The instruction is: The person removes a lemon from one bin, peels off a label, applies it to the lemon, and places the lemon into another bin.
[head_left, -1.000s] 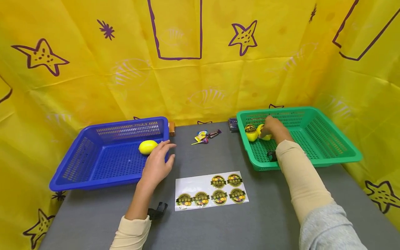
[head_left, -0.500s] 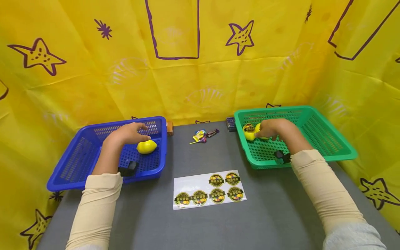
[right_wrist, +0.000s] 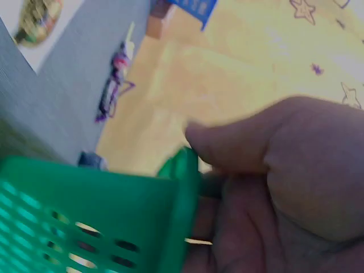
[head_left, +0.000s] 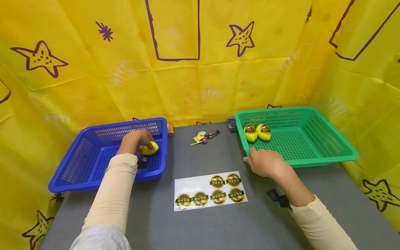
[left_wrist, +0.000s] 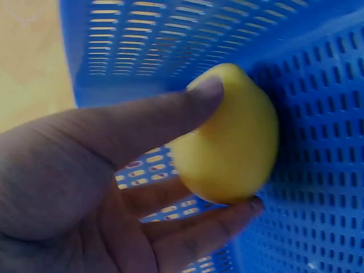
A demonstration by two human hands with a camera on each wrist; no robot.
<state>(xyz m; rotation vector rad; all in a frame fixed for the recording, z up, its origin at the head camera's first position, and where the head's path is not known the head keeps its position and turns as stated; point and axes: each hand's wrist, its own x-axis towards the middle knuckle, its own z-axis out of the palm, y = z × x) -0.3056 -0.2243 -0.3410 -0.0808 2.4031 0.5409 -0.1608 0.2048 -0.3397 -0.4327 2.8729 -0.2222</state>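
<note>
My left hand (head_left: 135,140) reaches into the blue basket (head_left: 104,161) and grips a plain yellow lemon (head_left: 150,149). In the left wrist view the thumb presses on the top of the lemon (left_wrist: 233,142), with fingers curled beneath it. At the near left corner of the green basket (head_left: 293,145), my right hand (head_left: 267,162) holds the rim; the right wrist view has the thumb and fingers at the basket rim (right_wrist: 179,210). Two lemons with round dark labels, a left one (head_left: 250,133) and a right one (head_left: 264,132), sit side by side in the green basket.
Between the baskets lies a white sheet of round fruit stickers (head_left: 195,187). Farther back are several wrapped sweets (head_left: 202,136). A dark box (head_left: 232,125) stands beside the green basket and an orange-brown box (head_left: 170,129) beside the blue one. A yellow patterned cloth (head_left: 212,76) hangs behind.
My left hand moved over the blue basket, then down onto its lemon. My right hand left the labelled lemons and came back to the green basket's near left corner.
</note>
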